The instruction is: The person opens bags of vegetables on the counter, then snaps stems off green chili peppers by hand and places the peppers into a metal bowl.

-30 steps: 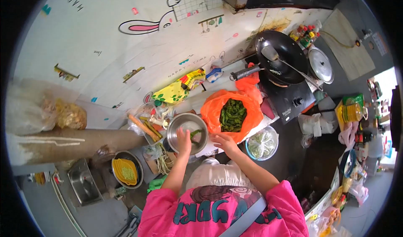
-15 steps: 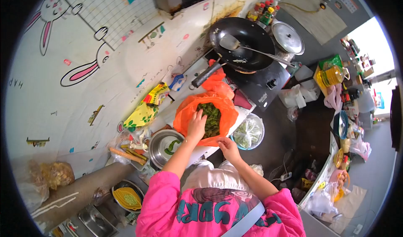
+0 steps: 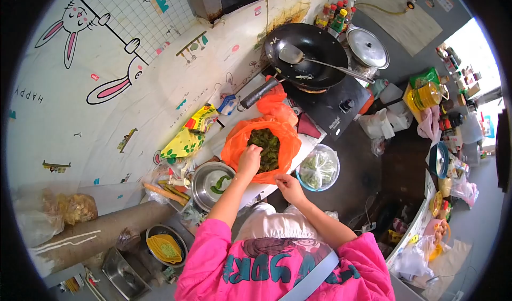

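Observation:
The orange plastic bag (image 3: 289, 145) stands open with dark green peppers (image 3: 265, 147) inside. My left hand (image 3: 249, 161) reaches over its left edge, fingers curled together at the peppers; what they hold is hidden. At the bag's lower right edge, my right hand (image 3: 289, 187) is closed, pinching the orange rim between thumb and fingers. A steel bowl (image 3: 200, 186) sits left of the bag with a few green peppers (image 3: 220, 184) in it.
Behind the bag, a black wok (image 3: 325, 45) with a spatula (image 3: 330, 65) sits on a cooktop (image 3: 341, 114), its handle toward the bag. A basin (image 3: 336, 175) with bagged greens stands right. Carrots (image 3: 166, 193) lie left of the bowl.
My left hand has moved from the steel bowl into the orange bag, and its fingers have curled. My right hand has closed on the bag's edge. The view has shifted.

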A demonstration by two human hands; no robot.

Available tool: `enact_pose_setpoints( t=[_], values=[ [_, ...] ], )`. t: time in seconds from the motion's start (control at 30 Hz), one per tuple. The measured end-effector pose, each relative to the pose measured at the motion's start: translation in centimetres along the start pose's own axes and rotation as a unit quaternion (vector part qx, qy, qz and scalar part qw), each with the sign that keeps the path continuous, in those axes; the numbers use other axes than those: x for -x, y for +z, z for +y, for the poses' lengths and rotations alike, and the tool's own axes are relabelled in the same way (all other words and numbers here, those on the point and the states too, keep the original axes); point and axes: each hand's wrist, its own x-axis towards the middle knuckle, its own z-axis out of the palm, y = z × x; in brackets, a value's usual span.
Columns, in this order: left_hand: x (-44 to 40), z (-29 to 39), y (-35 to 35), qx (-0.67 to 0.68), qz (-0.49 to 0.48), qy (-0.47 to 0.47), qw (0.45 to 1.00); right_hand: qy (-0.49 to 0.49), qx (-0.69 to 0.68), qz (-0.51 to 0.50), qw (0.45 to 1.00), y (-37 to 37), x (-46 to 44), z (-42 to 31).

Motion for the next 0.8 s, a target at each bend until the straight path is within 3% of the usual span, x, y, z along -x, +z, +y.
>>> enact_pose_setpoints(
  t=[0.07, 0.17, 0.27, 0.4, 0.67, 0.8],
  values=[
    [-0.3, 0.3, 0.0, -0.090, 0.030, 0.064, 0.993, 0.002, 0.004, -0.002, 1.000, 0.0, 0.2, 0.1],
    [-0.8, -0.2, 1.2, -0.190, -0.035, 0.047, 0.980, 0.003, 0.011, 0.005, 1.000, -0.3, 0.4, 0.9],
    [-1.6, -0.7, 1.1, -0.196, -0.054, 0.096, 0.974, 0.011, -0.014, 0.030, 0.999, -1.1, 0.7, 1.0],
    [-1.3, 0.7, -1.1, -0.095, -0.044, 0.089, 0.990, 0.014, -0.049, 0.023, 0.998, -2.1, 0.7, 1.0],
    [2.4, 5.9, -7.4, 0.071, -0.022, -0.100, 0.992, 0.017, -0.086, -0.019, 0.996, -2.2, -0.6, 0.3],
    [4.4, 6.7, -7.7, 0.075, 0.104, 0.008, 0.992, 0.068, -0.175, -0.055, 0.981, -2.5, -1.1, -2.5]
  ],
)
